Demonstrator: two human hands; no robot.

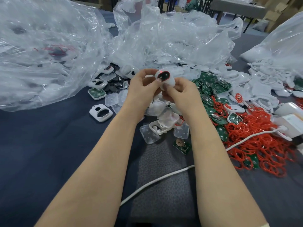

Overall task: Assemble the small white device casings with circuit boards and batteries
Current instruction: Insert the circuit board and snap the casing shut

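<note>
Both the left hand (pixel 144 82) and right hand (pixel 178 90) pinch a white casing (pixel 164 77) above the table (pixel 49 145), steadying it, seemingly for press-fitting.

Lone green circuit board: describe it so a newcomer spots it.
Find the red ring heap on the right of the dark table. Left of it, between the person's forearms, a green circuit board lies on a grey patterned mat. Unlike the piled boards, it lies alone, with a round metal disc on top.
</note>
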